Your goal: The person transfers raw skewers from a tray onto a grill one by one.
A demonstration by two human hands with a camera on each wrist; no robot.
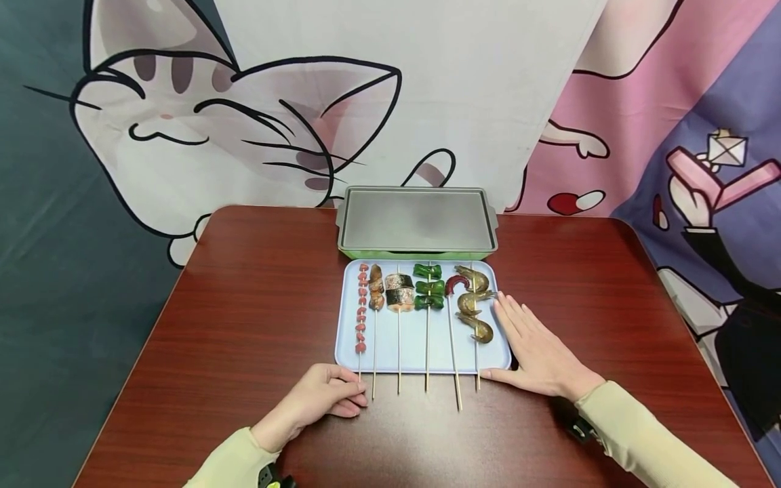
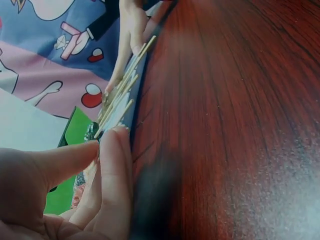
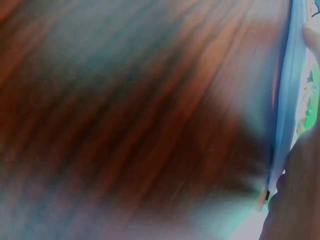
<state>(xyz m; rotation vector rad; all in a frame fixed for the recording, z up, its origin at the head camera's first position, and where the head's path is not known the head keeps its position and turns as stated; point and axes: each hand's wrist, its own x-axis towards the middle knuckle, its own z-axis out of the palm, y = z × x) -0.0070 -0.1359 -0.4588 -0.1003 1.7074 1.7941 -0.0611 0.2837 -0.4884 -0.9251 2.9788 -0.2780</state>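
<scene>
On the light blue tray [image 1: 384, 359] several skewers lie side by side, their sticks jutting over its front edge. My left hand [image 1: 329, 393] pinches the lower stick end of the leftmost skewer [image 1: 361, 310], which carries small red pieces. Thumb [image 2: 75, 159] and fingers meet there in the left wrist view, hiding the stick's tip. At the tray's right side, my right hand [image 1: 539, 349] rests with straight fingers on the rim, thumb near the front right corner. Closest to it is a shrimp skewer [image 1: 472, 301]; beside that lies a skewer with a curled dark red tentacle [image 1: 454, 285].
Behind the tray stands a grey rectangular griddle [image 1: 417, 220] with a green base. Between the outer skewers lie ones with brown pieces [image 1: 375, 288], fish with dark skin [image 1: 399, 291] and folded green leaves [image 1: 429, 288]. The table [image 1: 244, 305] is dark red wood; a printed cloth hangs behind.
</scene>
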